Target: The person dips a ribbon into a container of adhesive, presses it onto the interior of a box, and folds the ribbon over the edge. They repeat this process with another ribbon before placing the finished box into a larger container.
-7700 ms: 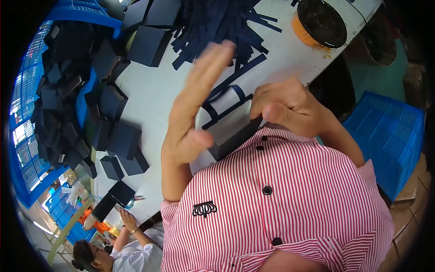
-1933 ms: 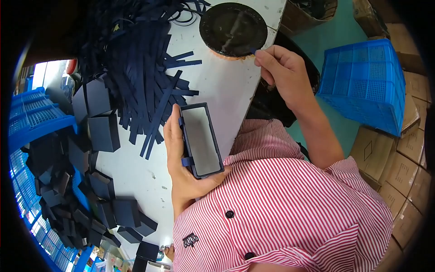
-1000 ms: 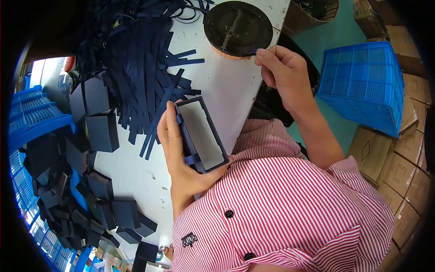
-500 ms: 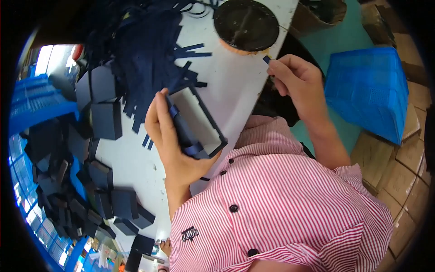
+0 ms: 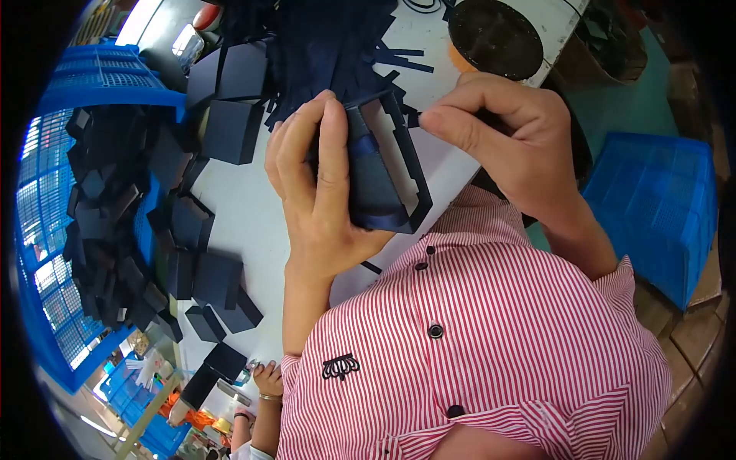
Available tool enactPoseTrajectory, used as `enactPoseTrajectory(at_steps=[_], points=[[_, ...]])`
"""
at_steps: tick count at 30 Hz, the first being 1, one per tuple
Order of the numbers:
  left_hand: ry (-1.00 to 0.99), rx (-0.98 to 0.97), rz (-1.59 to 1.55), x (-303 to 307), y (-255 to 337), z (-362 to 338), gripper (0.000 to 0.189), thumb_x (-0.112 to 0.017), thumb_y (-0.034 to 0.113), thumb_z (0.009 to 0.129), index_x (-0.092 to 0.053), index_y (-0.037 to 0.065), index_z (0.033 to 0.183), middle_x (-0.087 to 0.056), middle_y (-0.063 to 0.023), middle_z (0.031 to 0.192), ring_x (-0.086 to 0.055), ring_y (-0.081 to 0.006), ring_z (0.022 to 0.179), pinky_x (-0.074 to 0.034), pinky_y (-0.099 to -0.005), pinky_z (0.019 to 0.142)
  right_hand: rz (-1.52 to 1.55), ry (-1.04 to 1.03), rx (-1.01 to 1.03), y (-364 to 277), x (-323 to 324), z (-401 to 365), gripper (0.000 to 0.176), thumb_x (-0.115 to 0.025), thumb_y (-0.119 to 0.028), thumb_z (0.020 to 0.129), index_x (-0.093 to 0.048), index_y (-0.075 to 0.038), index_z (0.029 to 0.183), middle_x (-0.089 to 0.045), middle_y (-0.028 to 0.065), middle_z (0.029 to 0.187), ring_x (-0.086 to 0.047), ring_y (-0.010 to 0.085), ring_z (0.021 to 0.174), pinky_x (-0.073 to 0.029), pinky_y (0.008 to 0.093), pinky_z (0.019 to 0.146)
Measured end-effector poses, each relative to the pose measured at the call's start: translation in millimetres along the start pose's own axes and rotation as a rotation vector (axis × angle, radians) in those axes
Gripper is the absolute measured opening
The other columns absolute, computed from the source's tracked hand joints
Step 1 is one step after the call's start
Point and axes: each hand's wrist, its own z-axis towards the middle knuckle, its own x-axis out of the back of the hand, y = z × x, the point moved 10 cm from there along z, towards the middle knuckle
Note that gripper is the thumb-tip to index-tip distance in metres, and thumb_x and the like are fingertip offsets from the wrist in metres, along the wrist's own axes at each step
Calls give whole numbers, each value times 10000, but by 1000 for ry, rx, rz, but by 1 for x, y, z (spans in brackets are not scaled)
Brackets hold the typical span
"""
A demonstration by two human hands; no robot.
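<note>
White table (image 5: 245, 199) w/ navy strips (image 5: 330, 46); left hand (image 5: 318, 192) grips box (image 5: 379, 180), right hand (image 5: 514, 138) pinched beside.

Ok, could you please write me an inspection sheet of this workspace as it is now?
Surface: white table, largely covered.
Job's things: navy box, open side showing, blue band across it.
Clutter: pile of navy strips; loose navy boxes; round black dish at the far edge.
Grips: left hand wrapped around the box; right hand curled at its far rim, what it pinches hidden.
Cables: thin dark loop beyond the strips, kind unclear.
Surroundings: blue crates on the left, blue crate on the right; another person's hand at the table's near end.
</note>
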Motion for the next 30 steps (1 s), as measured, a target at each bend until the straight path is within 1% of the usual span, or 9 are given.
enactPoseTrajectory(at_steps=[2, 5, 11, 17, 20, 26, 29, 30], points=[[-13, -8, 64, 3, 3, 1, 1005, -785, 177, 575, -352, -19, 1461, -383, -195, 1395, -447, -334, 1258, -407, -407, 998, 31, 16, -17, 0, -4, 1, 101, -742, -76, 827, -720, 17, 858, -687, 65, 740, -604, 63, 647, -448, 201, 575], [24, -45, 50, 5, 4, 0, 991, -784, 210, 589, -360, -17, 1456, -397, -193, 1389, -450, -339, 1250, -410, -417, 989, 41, 6, -52, 3, -8, 1, 111, -749, -84, 822, -718, 19, 848, -683, 59, 719, -599, 62, 624, -442, 203, 555], [29, -53, 43, 6, 5, -1, 981, -787, 231, 594, -373, -12, 1449, -405, -186, 1392, -437, -341, 1255, -409, -420, 988, -55, 18, -11, 1, -8, 4, 129, -769, -102, 801, -716, 15, 813, -666, 66, 666, -580, 77, 572, -425, 213, 525], [14, -52, 65, 6, 4, 0, 991, -792, 238, 578, -381, -15, 1444, -427, -189, 1388, -436, -344, 1249, -373, -430, 1015, -38, 10, -2, 2, -11, 8, 120, -777, -92, 778, -715, 11, 771, -664, 75, 650, -576, 94, 552, -424, 228, 517], [10, -63, 73, 6, 4, -1, 972, -792, 229, 573, -403, -27, 1427, -435, -192, 1389, -436, -348, 1246, -355, -441, 1026, -69, -13, -30, 5, -13, 10, 130, -781, -99, 770, -713, 11, 758, -665, 77, 649, -582, 106, 546, -425, 231, 514], [59, -136, 119, 8, 8, -1, 889, -784, 241, 600, -460, -37, 1380, -474, -213, 1350, -472, -373, 1202, -361, -468, 1019, -87, -37, -92, 11, -16, 13, 130, -777, -98, 744, -706, 10, 734, -657, 93, 642, -589, 132, 539, -426, 255, 507], [140, -111, 87, 11, 5, -3, 747, -764, 344, 642, -573, 61, 1307, -554, -166, 1282, -521, -329, 1166, -299, -504, 1042, -119, -41, -124, 13, -17, 16, 139, -771, -110, 712, -696, 7, 710, -638, 98, 624, -583, 155, 529, -427, 269, 508], [143, -117, 89, 11, 5, -4, 739, -759, 346, 638, -582, 66, 1299, -557, -162, 1280, -525, -327, 1161, -298, -503, 1043, -125, -41, -131, 14, -17, 16, 149, -765, -123, 703, -690, 5, 702, -631, 98, 618, -582, 164, 527, -428, 271, 510]])
